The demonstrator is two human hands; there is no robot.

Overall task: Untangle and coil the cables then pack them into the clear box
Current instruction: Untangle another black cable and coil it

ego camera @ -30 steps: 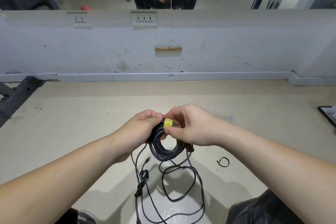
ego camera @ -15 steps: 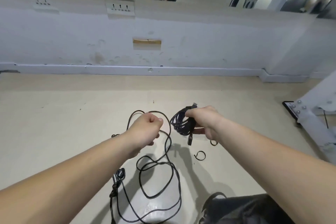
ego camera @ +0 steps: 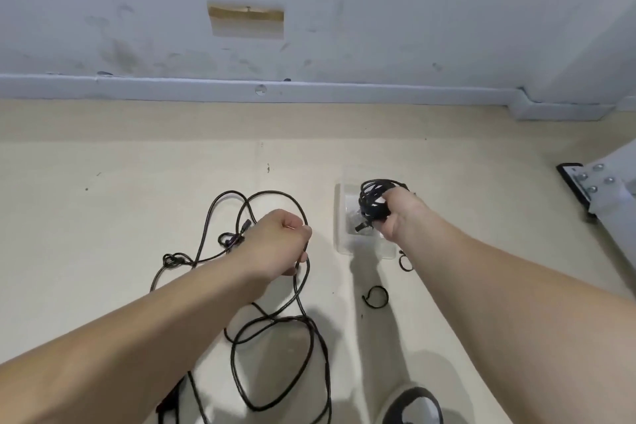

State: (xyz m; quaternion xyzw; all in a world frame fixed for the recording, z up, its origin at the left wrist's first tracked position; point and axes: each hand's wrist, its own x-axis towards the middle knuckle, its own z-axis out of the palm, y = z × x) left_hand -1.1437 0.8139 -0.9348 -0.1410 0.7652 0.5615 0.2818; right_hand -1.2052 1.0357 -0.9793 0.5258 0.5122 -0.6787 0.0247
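Note:
My right hand (ego camera: 395, 217) grips a coiled black cable (ego camera: 373, 198) and holds it over the clear box (ego camera: 342, 217), which sits on the beige floor right of centre. One plug end of the coil hangs down into the box. My left hand (ego camera: 278, 244) is curled into a fist around a strand of the loose black cable (ego camera: 275, 330), which sprawls in tangled loops across the floor in front of me. A knotted bunch of that cable (ego camera: 173, 260) lies left of my left forearm.
Two small black cable ties lie on the floor, one (ego camera: 375, 297) below the box, one (ego camera: 405, 262) by my right wrist. A grey wall with a skirting board (ego camera: 309, 91) runs across the back. A metal frame foot (ego camera: 599, 182) stands at the right edge.
My right hand has carried the coiled cable away from my left hand, forward and right, to above the clear box. My left hand has taken hold of the loose cable. The view has tilted down.

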